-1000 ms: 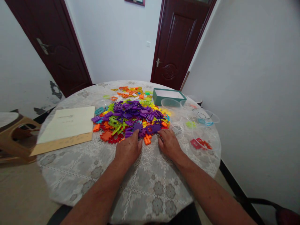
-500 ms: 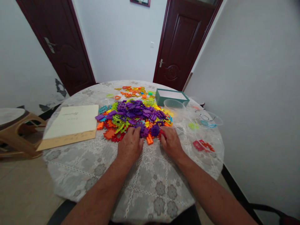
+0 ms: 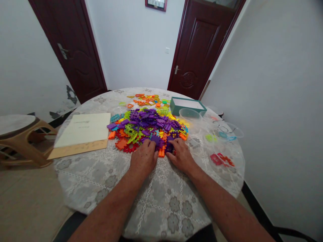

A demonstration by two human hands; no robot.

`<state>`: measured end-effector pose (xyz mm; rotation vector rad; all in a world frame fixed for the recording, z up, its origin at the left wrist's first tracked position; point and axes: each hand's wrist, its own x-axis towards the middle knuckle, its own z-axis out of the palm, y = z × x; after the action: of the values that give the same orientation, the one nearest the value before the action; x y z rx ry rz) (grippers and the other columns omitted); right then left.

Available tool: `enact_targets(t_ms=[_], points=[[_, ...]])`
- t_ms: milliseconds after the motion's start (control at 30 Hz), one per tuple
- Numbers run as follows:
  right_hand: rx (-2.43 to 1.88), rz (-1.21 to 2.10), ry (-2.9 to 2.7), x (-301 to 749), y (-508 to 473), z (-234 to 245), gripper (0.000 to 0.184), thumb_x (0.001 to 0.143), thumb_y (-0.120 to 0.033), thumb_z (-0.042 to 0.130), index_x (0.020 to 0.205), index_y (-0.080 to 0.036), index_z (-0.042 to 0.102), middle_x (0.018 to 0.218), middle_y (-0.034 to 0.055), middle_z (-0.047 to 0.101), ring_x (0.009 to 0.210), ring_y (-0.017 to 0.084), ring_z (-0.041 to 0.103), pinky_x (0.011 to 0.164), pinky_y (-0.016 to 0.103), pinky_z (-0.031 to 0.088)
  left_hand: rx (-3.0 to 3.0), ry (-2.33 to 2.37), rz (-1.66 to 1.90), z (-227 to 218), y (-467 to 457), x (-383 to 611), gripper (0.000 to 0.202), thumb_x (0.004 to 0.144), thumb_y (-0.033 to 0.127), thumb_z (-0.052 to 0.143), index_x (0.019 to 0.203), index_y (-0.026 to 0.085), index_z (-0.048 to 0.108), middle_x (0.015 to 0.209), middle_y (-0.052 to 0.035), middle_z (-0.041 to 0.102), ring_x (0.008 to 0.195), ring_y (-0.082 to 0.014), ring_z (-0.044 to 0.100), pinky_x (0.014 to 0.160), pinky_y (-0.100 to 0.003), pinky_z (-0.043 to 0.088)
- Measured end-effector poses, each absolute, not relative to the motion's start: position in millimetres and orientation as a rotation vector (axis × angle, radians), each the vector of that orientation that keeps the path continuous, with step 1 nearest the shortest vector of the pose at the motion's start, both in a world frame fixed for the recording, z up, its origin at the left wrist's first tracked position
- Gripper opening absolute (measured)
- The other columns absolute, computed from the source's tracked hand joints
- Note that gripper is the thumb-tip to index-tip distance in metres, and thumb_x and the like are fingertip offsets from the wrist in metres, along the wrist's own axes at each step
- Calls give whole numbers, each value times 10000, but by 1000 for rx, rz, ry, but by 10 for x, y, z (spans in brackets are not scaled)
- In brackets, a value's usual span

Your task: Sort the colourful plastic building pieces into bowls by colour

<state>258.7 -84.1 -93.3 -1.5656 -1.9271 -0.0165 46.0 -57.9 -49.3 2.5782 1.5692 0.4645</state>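
A heap of colourful plastic gear-shaped building pieces (image 3: 145, 117) lies mid-table, with purple ones mostly on top. At its near edge, my left hand (image 3: 143, 157) has its fingers closed at a purple gear piece (image 3: 157, 141). Facing it, my right hand (image 3: 181, 156) pinches another purple gear piece (image 3: 169, 147), partly hidden by the fingers. Between the two hands lies an orange connector piece (image 3: 161, 153). Red and orange gear pieces (image 3: 122, 144) show left of my left hand.
Behind the heap stands a green box (image 3: 174, 107). Clear plastic bowls (image 3: 190, 112) are on the right, some holding pieces, including red pieces (image 3: 220, 159). An open notebook (image 3: 83, 127) lies at left. Smaller orange pieces (image 3: 141, 101) are scattered at the back.
My right hand has moved slightly left, its fingers now over the purple gear piece near the orange connector. My left hand stays by its purple piece. The camera view has shifted slightly.
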Motion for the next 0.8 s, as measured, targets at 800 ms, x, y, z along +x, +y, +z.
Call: enact_targets(t_ms=[800], points=[[-1446, 128, -1878, 2445, -1017, -727, 187, 902, -130, 634, 1066, -218, 629, 1137, 91, 541, 1060, 246, 571, 953, 394, 526, 2566, 1595, 493, -484, -623, 482, 386, 952, 350, 662, 1301, 240, 540, 1274, -90, 599, 974, -245, 694, 702, -327, 505]])
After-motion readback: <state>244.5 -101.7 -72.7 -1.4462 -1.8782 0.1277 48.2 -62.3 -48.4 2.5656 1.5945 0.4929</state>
